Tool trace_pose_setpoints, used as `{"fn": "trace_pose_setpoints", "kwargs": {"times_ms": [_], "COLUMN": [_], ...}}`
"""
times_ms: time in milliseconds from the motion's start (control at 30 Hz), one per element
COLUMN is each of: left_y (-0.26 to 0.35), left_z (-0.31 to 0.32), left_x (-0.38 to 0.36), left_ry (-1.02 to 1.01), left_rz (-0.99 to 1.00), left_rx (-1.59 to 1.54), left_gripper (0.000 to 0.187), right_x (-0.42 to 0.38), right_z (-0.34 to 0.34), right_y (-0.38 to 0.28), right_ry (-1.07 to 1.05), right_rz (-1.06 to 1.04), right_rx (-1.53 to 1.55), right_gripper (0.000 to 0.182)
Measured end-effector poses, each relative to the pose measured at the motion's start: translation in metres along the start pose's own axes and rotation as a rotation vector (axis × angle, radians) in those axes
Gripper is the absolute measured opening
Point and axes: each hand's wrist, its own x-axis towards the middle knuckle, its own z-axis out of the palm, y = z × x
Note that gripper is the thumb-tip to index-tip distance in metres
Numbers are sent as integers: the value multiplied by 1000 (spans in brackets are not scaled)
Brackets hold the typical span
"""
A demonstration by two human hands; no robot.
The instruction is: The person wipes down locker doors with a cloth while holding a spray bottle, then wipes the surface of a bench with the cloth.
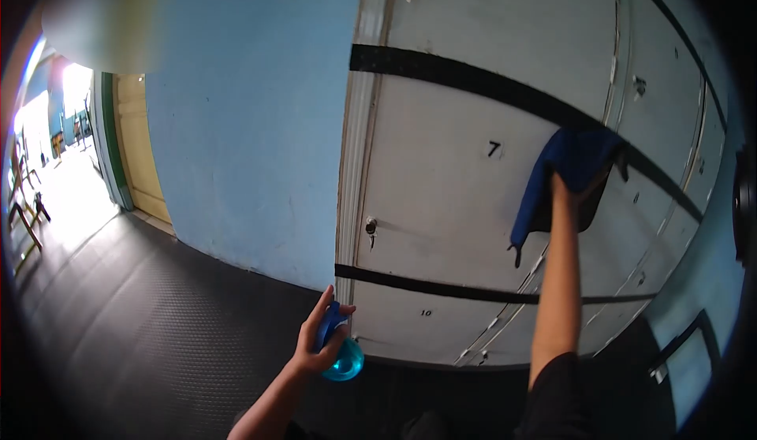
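My left hand (319, 337) is wrapped round the blue trigger head of a spray bottle (344, 361) that has turquoise liquid in its round body. It is held low, in front of the lower locker doors. Higher up on the right, my right hand (566, 189) presses a dark blue cloth (579, 152) against the locker front. The cloth covers the right edge of the locker door (441, 164) marked 7 and part of the black strip above it. Folds of the cloth hide most of my right fingers.
Grey lockers with keys in several locks fill the right side; one key (371, 231) sticks out of door 7. A light blue wall (244, 124) stands to the left, then a yellow door (140, 140) by a bright opening. Dark textured matting (181, 322) covers the floor.
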Motion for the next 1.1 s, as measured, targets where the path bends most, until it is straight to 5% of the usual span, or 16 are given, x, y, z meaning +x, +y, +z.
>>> {"fn": "trace_pose_setpoints", "kwargs": {"times_ms": [133, 233, 367, 533, 667, 733, 767, 867, 933, 1000, 1100], "left_y": [-4, 3, 0, 10, 6, -6, -8, -16, -8, -7, -16], "left_z": [-14, -12, -4, 9, 18, 21, 23, 28, 30, 28, 25], "left_x": [1, 0, -1, 2, 2, 4, 6, 5, 7, 5, 5], "left_ry": [58, 101, 86, 68, 59, 68, 58, 59, 48, 35, 28], "left_rz": [3, 34, 40, 36, 29, 81, 89, 46, 39, 29, 15], "left_rx": [114, 202, 222, 230, 213, 239, 269, 280, 288, 289, 278], "left_gripper": [78, 77, 76, 77, 77, 77, 77, 77, 78, 78, 78], "right_x": [-43, -65, -88, -118, -124, -132, -127, -98, -84, -83, -116], "right_z": [23, 58, 124, 191, 182, 138, 145, 111, 63, 28, 45], "right_y": [84, 153, 235, 279, 269, 279, 250, 209, 173, 114, 31], "right_ry": [-128, -207, 39, -634, -895, -1393, -1497, -1343, -1030, -873, -598], "right_rz": [239, 374, 369, -576, -411, -249, -304, -295, -341, -535, -113], "right_rx": [391, 435, 223, -1834, -1937, -1437, -1612, -1582, -1531, -1800, -2596], "right_gripper": [66, 46, 38, 74, 73, 71, 69, 68, 73, 76, 90]}}
